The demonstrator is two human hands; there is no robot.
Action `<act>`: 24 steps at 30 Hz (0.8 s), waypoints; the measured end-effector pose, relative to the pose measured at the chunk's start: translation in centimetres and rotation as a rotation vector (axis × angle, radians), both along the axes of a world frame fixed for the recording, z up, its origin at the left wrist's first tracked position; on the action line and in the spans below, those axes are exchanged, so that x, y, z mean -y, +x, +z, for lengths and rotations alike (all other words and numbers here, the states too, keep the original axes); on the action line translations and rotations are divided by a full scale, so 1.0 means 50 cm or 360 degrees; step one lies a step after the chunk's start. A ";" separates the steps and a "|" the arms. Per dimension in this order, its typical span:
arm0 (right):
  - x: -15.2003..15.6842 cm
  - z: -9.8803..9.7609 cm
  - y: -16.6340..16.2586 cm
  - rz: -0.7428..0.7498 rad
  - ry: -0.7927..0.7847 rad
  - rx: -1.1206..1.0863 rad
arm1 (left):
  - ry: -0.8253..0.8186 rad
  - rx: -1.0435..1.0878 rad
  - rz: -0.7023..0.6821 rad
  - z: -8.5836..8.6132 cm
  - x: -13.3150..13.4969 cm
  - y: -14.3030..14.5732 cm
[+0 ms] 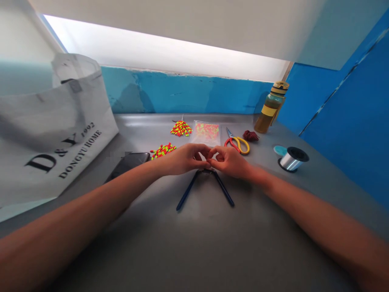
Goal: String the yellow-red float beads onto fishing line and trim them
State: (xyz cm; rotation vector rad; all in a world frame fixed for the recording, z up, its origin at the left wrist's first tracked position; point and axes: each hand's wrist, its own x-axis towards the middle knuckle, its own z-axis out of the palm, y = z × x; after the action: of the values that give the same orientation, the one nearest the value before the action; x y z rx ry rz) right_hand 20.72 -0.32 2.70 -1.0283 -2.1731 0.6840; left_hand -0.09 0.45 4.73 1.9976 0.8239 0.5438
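My left hand (187,159) and my right hand (230,161) meet at the middle of the grey table (194,243), fingers pinched together tip to tip. What they pinch is too small to make out. Just under the hands lies a tool with two dark blue handles (205,188) spread apart toward me; its head is hidden by my fingers. Beyond the hands lie two heaps of red, yellow and green beads (163,150) (181,128) and a clear bag of the same beads (206,132).
Scissors with red and yellow handles (237,143) and a dark red clump (250,136) lie at the right rear. A spool of clear line (293,158), a bottle (271,107), a dark phone (129,164) and a large white bag (51,129) stand around. Blue walls bound the back and right.
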 end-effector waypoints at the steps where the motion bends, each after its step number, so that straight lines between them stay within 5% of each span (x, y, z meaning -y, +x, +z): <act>1: -0.001 0.000 0.001 -0.0004 0.0004 -0.0001 | -0.0004 0.0000 0.0010 0.000 0.000 0.000; 24: 0.004 -0.004 0.000 0.0006 -0.0184 -0.0172 | -0.0117 0.0173 0.0008 -0.005 -0.008 -0.002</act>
State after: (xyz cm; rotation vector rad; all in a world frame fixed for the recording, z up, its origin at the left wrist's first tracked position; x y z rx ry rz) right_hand 20.73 -0.51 2.49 -1.0216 -2.0630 0.8560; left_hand -0.21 0.86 4.47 1.8822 0.7716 0.6112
